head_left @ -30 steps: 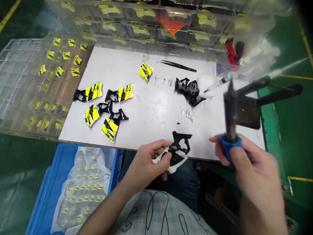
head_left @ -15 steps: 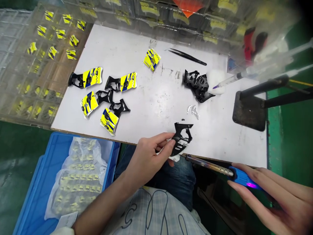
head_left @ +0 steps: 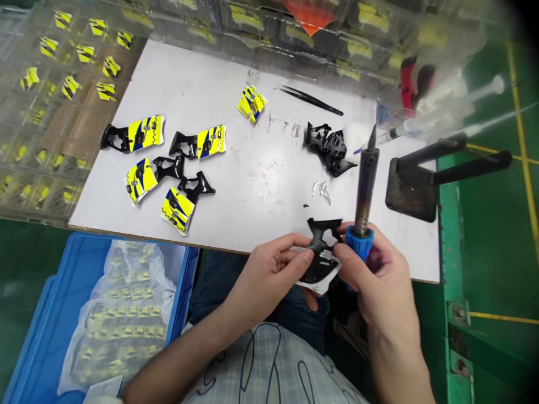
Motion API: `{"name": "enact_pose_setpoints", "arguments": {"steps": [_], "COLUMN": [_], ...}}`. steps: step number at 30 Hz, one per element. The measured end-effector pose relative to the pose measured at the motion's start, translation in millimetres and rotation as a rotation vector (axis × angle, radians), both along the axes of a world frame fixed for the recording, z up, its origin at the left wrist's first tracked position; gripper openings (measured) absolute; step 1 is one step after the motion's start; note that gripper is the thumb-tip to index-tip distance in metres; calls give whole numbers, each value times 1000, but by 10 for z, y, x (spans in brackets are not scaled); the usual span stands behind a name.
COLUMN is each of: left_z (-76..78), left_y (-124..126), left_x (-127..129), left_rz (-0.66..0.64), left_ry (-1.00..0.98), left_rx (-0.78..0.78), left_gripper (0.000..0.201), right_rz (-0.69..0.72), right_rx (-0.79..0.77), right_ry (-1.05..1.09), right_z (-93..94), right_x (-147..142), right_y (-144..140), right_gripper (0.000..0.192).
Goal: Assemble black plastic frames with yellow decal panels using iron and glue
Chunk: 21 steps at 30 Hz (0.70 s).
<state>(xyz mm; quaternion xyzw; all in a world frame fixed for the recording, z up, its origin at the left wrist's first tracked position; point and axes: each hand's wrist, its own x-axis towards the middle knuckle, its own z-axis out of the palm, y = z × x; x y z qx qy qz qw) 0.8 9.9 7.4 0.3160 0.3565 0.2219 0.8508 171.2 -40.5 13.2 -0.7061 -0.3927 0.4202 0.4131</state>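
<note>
My left hand is closed on a black plastic part with a white panel along its lower edge, held at the table's front edge. My right hand grips the blue handle of a soldering iron, its tip pointing up and away. The right thumb and a fingertip also pinch the right side of the same black part. Beyond it lie silver slivers, a small dark scrap and a cluster of black parts.
Several yellow-and-blue panels with black parts lie at the left of the white table. Tweezers lie at the back, a black metal stand on the right. Clear trays border the table; a blue crate sits below left.
My right hand has swung in from the lower right, turning the soldering iron upright, and now touches the black part. The left hand keeps its hold; the view has shifted slightly right.
</note>
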Motion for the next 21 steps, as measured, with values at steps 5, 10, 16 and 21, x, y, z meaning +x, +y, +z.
{"name": "enact_pose_setpoints", "arguments": {"steps": [5, 10, 16, 21], "left_z": [-25, -24, -38, -85], "left_y": [6, 28, 40, 63], "left_x": [-53, -72, -93, -165], "left_rz": [-103, -179, -43, 14], "left_ry": [45, 30, 110, 203], "left_rx": [-23, -56, 66, 267], "left_gripper": [33, 38, 40, 33], "right_rz": [-73, -75, 134, 399], "right_rx": [-7, 4, 44, 187], "right_ry": [63, -19, -205, -876], "right_z": [10, 8, 84, 290], "right_x": [-61, -37, 252, 704], "right_y": [64, 42, -129, -430], "right_gripper": [22, 21, 30, 16]}}
